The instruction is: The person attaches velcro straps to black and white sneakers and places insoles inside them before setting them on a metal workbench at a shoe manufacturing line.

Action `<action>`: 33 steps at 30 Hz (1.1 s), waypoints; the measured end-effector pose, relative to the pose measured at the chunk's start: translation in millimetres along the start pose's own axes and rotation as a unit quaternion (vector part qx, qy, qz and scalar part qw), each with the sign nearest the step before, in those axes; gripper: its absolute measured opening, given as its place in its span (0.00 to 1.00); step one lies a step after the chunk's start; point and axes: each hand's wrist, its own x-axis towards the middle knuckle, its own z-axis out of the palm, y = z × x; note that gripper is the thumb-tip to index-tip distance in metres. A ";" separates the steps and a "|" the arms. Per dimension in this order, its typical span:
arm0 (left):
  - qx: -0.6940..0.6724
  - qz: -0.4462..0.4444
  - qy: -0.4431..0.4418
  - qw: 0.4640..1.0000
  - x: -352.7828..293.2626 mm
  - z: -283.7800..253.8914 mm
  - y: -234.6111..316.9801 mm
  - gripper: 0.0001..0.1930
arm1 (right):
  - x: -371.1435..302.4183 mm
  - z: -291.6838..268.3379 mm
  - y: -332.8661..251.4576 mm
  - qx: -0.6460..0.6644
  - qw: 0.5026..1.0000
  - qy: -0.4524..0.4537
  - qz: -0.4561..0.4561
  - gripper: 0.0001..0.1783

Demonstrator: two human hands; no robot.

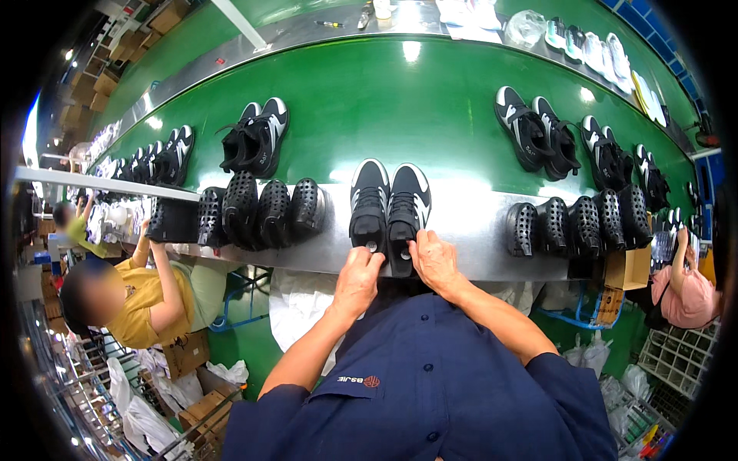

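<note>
Left shoe (370, 197) and right shoe (403, 203) sit paired on the ledge (470, 230), toes away, likely so each heel meets one hand. Left hand (358, 280) curled closed on left shoe's heel, right hand (437, 263) pinching right shoe's, fingertips partly hidden; both shoes extend forward from the grips, toes over green table (384, 104).

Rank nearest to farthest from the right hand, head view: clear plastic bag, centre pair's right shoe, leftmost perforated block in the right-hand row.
1. Right shoe: touching the right hand.
2. Perforated block: to the hand's right.
3. Clear bag: upper right, far side.
</note>
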 end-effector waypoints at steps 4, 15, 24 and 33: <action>-0.012 -0.032 -0.013 0.999 4.3 -8.5 9.4 0.28 | -5.9 -10.6 8.8 0.016 0.999 -0.004 0.042 0.17; 0.116 -0.017 -0.119 0.986 28.5 10.6 11.9 0.20 | 21.8 -18.7 -5.2 0.037 0.992 0.106 -0.055 0.13; 0.096 -0.007 -0.139 0.986 30.2 19.5 7.2 0.15 | 24.9 -24.5 -16.9 -0.012 0.988 0.135 -0.081 0.12; 0.079 -0.005 -0.096 0.992 23.1 26.6 3.5 0.12 | 24.1 -34.3 -14.0 -0.063 0.983 0.096 -0.144 0.14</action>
